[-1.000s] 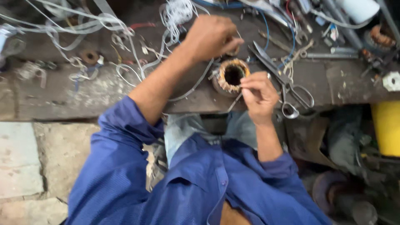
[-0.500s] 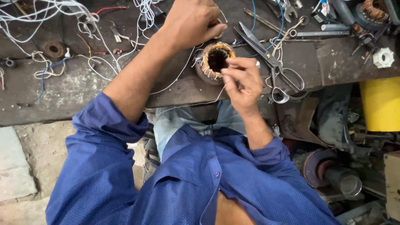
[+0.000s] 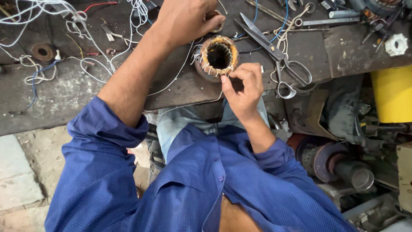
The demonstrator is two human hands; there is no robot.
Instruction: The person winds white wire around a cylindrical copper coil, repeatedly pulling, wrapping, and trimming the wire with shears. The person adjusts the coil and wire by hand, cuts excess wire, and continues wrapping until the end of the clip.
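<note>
A round motor stator [image 3: 219,56] with copper windings tied in pale thread stands on the dark workbench [image 3: 180,86]. My left hand [image 3: 186,19] rests over its far side, fingers curled around the top rim. My right hand [image 3: 242,86] is at the near rim, thumb and fingers pinched on a thin thread or wire coming off the winding. Both sleeves are blue and rolled up.
Large scissors [image 3: 274,53] lie right of the stator. White and coloured wires [image 3: 77,25] tangle across the bench's left. A white gear-like part [image 3: 395,44] sits far right. A yellow container [image 3: 392,94] and motor parts [image 3: 339,163] stand below the bench edge.
The view has shifted, so the bench sits lower and further right in the frame. My right hand stays pinched at the stator's near rim; my left hand remains on its far side.
</note>
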